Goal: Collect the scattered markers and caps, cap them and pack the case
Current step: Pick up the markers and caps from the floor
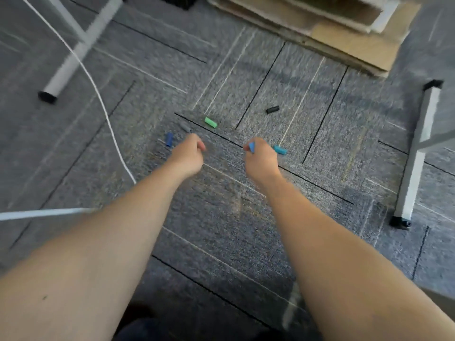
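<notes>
Several marker caps lie scattered on the grey carpet. My right hand (259, 157) pinches a light blue cap (251, 146) at its fingertips. A teal cap (280, 150) lies just right of that hand. My left hand (189, 153) hovers with its fingers curled, and nothing shows inside it. Just beyond its knuckles lies a grey cap (186, 127). A dark blue cap (169, 139) is to its left. A green cap (211, 122) and a black cap (272, 109) lie farther out. No marker bodies or case are in view, and the frame is blurred.
A white cable (98, 94) runs across the carpet on the left. White table legs stand at the upper left (66, 67) and at the right (416, 156). Flattened cardboard (349, 43) lies at the top right.
</notes>
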### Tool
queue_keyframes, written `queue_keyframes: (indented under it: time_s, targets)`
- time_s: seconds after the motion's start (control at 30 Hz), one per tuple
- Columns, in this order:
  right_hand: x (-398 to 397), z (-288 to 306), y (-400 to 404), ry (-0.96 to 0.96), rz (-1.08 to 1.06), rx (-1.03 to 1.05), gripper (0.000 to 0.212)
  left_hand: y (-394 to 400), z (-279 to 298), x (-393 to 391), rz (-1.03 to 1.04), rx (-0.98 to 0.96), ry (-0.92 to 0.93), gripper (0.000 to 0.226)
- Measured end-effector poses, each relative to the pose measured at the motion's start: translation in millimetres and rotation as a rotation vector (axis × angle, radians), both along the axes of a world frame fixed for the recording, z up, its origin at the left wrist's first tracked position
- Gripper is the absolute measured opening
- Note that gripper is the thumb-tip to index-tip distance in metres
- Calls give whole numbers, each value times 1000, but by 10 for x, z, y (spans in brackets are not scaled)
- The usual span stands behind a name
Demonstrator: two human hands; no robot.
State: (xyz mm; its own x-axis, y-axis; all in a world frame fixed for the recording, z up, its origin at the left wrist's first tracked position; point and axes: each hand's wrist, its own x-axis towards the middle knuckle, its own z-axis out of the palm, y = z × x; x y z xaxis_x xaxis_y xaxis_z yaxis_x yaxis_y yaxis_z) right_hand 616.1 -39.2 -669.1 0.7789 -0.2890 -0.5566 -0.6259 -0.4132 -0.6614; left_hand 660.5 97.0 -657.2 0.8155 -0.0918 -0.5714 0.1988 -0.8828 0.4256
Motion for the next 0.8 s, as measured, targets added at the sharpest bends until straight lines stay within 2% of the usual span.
queue_keyframes:
  time_s: [0.1,0.23,0.33,0.53,0.6,0.8]
  targets:
    - [239,158,145,-10,36,32,24,288,146,178,103,72,-18,27]
    - [583,5,329,8,-18,69,19,573,-79,429,169,127,-29,24]
    - [781,-208,434,33,-22,25,25,630,-340,661,208,110,6,29]
    - [996,-618,560,21,45,-136,23,617,-865,901,221,91,-21,45]
    - [1049,-685,556,4,91,-227,24,621,-957,910,181,112,-47,45]
    - [1268,-749,583,26,221,-429,30,690,-1024,982,-108,215,-116,38]
